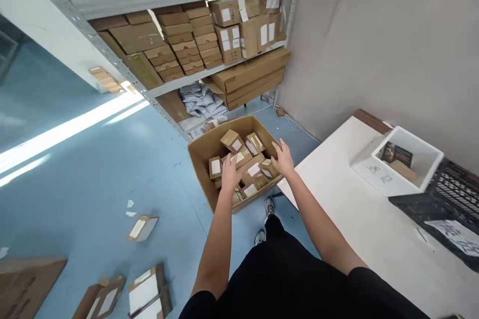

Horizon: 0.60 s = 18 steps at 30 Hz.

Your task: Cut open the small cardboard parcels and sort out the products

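Observation:
A large open cardboard box [202, 179] stands on the floor in front of my feet. Inside it lie several small taped parcels with white labels, among them a parcel [232, 140] near the far side and another parcel [255, 143] beside it. My left hand [230, 173] hovers over the parcels at the near left, fingers apart and holding nothing. Over the right rim is my right hand [283, 157], its fingers spread, with a small taped parcel [268, 168] just left of it. Whether either hand touches anything is hard to tell.
Metal shelving [187, 77] with stacked cartons rises behind the box. A white table [329, 174] at the right carries a white bin [430, 154] and a black keyboard [458, 194]. Loose parcels [144, 291] lie on the blue floor at the left, near a large carton [32, 284].

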Each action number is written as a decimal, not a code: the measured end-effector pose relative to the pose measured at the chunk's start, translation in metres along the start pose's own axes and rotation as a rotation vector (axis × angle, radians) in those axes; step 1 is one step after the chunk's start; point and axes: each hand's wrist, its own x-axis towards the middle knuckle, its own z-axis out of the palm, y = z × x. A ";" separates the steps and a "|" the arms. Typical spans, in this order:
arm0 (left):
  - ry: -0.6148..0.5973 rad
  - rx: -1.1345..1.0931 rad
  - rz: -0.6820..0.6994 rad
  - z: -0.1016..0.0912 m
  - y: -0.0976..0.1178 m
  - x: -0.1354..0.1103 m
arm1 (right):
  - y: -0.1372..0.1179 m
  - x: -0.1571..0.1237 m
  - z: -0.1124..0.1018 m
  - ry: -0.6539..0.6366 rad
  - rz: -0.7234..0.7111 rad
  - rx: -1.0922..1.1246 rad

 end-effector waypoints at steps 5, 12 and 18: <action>-0.010 0.054 -0.053 0.016 0.000 0.045 | 0.023 0.057 0.026 -0.067 -0.054 0.060; -0.095 0.083 -0.173 0.041 -0.025 0.098 | 0.045 0.138 0.081 -0.195 -0.154 0.112; -0.104 -0.008 -0.297 0.060 -0.077 0.139 | 0.044 0.201 0.139 -0.291 -0.206 0.128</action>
